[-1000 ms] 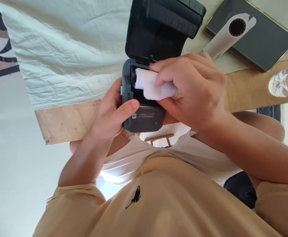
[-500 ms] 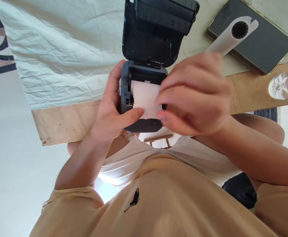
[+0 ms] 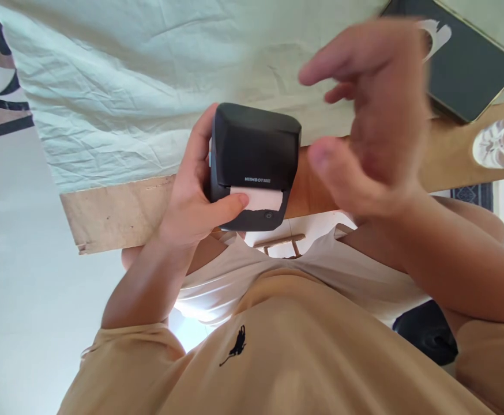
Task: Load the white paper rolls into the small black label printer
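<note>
Tan fabric fills the near side, where the person's T-shirt [image 3: 299, 357] spreads across the view. Pale green, wrinkled cloth [image 3: 139, 80] covers most of the far side, laid over a bench [image 3: 113, 216] whose near edge is a bare wooden strip running from left to right. Between shirt and bench, off-white shorts [image 3: 217, 282] lie over the seated person's thighs.

The right hand [image 3: 379, 121], slightly blurred, is raised to the right of centre with its fingers wide: thumb and index finger stand well apart, and nothing is held between them. The left hand [image 3: 194, 190] is wrapped round the left side of a black NIIMBOT label printer [image 3: 256, 141], its fingers along the flank and its thumb over the near part of the front. The printer is at the centre, by the bench's near edge, with its lid down; whether it also rests on the wood I cannot tell. The right hand's thumb is near its right side without touching.

A dark smartphone [image 3: 472, 63] with a gold rim lies far right, partly behind the right hand. Nearer, at the right end of the strip, is a clear vessel [image 3: 500, 141]. From the printer's slot projects white paper [image 3: 263, 199], the left thumb lying across its left part. Just nearer is a small round power button [image 3: 269, 215].
</note>
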Motion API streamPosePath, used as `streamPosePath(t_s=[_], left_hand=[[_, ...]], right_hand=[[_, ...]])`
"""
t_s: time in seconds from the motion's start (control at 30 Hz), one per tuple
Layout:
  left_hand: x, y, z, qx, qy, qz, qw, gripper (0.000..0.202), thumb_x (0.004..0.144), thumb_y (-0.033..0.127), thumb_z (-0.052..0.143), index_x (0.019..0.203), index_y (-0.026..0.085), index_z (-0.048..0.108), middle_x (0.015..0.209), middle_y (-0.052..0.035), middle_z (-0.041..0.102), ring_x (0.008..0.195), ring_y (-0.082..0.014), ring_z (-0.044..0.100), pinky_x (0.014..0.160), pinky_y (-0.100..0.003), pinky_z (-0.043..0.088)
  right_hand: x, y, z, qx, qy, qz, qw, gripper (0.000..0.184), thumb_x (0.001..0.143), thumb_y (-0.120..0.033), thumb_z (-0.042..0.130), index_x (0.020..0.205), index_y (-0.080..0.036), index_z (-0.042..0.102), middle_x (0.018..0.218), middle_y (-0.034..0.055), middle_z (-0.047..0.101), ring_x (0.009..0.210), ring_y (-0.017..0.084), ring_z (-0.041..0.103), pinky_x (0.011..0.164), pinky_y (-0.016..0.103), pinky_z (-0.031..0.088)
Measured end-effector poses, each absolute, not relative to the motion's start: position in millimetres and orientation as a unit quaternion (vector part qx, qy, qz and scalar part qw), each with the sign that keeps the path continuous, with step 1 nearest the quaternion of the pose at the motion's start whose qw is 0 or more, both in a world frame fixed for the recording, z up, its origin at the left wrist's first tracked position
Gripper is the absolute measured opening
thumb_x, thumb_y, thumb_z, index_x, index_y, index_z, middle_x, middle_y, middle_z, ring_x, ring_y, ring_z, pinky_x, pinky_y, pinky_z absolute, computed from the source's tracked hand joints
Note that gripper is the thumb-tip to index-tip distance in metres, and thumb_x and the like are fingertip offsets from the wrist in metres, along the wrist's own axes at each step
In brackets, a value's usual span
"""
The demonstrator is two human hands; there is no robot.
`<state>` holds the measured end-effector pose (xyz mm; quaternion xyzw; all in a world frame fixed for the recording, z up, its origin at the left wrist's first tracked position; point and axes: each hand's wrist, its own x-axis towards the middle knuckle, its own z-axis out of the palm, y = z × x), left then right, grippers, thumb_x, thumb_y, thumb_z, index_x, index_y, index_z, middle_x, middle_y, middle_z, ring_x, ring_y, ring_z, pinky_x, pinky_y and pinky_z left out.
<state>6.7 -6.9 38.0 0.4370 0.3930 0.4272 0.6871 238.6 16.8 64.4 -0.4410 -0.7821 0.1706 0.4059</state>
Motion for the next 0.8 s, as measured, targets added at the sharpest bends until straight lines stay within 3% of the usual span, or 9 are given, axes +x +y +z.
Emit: streamPosePath(t_s=[0.07, 0.13, 0.2, 0.27, 0.3, 0.47, 0.63, 0.8], left_hand=[[8, -8, 39, 0.428, 0.385, 0.441, 0.688, 0.075, 0.074, 0.018, 0.083, 0.140, 0.044, 0.059, 0.137, 0.0012, 0.065, 0.117, -0.0250, 0.068, 0.094, -0.041, 0.063], [10, -9, 39, 0.421, 0.380, 0.460, 0.683, 0.064, 0.077, 0.024, 0.082, 0.136, 0.038, 0.064, 0.131, -0.0010, 0.068, 0.114, -0.0254, 0.069, 0.088, -0.039, 0.065], [12, -9, 39, 0.413, 0.383, 0.465, 0.683, 0.047, 0.083, 0.029, 0.078, 0.129, 0.030, 0.070, 0.113, -0.0049, 0.072, 0.090, -0.0223, 0.072, 0.066, -0.033, 0.062], [14, -8, 39, 0.402, 0.390, 0.456, 0.692, 0.034, 0.089, 0.030, 0.071, 0.122, 0.025, 0.071, 0.091, -0.0045, 0.070, 0.060, -0.0152, 0.064, 0.045, -0.027, 0.048], [14, -8, 39, 0.397, 0.392, 0.451, 0.697, 0.031, 0.090, 0.029, 0.069, 0.120, 0.024, 0.071, 0.086, -0.0036, 0.068, 0.053, -0.0127, 0.059, 0.041, -0.025, 0.043], [15, -8, 43, 0.397, 0.402, 0.457, 0.687, 0.023, 0.087, 0.029, 0.073, 0.109, 0.023, 0.071, 0.092, -0.0043, 0.066, 0.062, -0.0127, 0.061, 0.045, -0.023, 0.047], [14, -8, 45, 0.381, 0.405, 0.431, 0.711, 0.035, 0.087, 0.027, 0.074, 0.122, 0.023, 0.067, 0.094, -0.0041, 0.064, 0.061, -0.0119, 0.058, 0.042, -0.024, 0.047], [14, -6, 44, 0.390, 0.421, 0.445, 0.688, 0.029, 0.086, 0.028, 0.074, 0.114, 0.022, 0.071, 0.091, -0.0043, 0.065, 0.065, -0.0128, 0.058, 0.048, -0.025, 0.044]], right_hand=[[234, 17, 55, -0.392, -0.817, 0.199, 0.373, 0.056, 0.100, -0.057, 0.045, 0.132, -0.011, 0.052, 0.133, 0.0095, 0.061, 0.124, 0.013, 0.061, 0.114, 0.033, 0.061], [232, 17, 47, -0.375, -0.833, 0.234, 0.334, 0.058, 0.100, -0.055, 0.046, 0.142, -0.016, 0.042, 0.141, 0.0099, 0.057, 0.127, 0.014, 0.061, 0.112, 0.033, 0.059], [231, 17, 41, -0.382, -0.830, 0.266, 0.308, 0.062, 0.100, -0.061, 0.045, 0.146, -0.021, 0.038, 0.144, 0.0093, 0.054, 0.127, 0.014, 0.060, 0.110, 0.031, 0.059], [231, 17, 39, -0.395, -0.821, 0.297, 0.288, 0.066, 0.098, -0.065, 0.044, 0.147, -0.023, 0.036, 0.146, 0.0092, 0.052, 0.128, 0.014, 0.058, 0.111, 0.032, 0.057], [231, 18, 40, -0.399, -0.816, 0.309, 0.283, 0.067, 0.097, -0.067, 0.045, 0.147, -0.024, 0.036, 0.146, 0.0090, 0.051, 0.128, 0.015, 0.058, 0.110, 0.032, 0.057], [231, 21, 43, -0.394, -0.793, 0.359, 0.296, 0.067, 0.093, -0.069, 0.052, 0.142, -0.024, 0.039, 0.143, 0.0058, 0.053, 0.124, 0.012, 0.058, 0.108, 0.029, 0.055], [229, 23, 40, -0.389, -0.793, 0.359, 0.302, 0.069, 0.092, -0.069, 0.056, 0.141, -0.023, 0.040, 0.141, 0.0055, 0.055, 0.121, 0.011, 0.060, 0.107, 0.028, 0.056], [230, 21, 37, -0.401, -0.801, 0.341, 0.285, 0.068, 0.093, -0.067, 0.053, 0.145, -0.026, 0.037, 0.147, 0.0062, 0.052, 0.131, 0.015, 0.057, 0.110, 0.031, 0.056]])
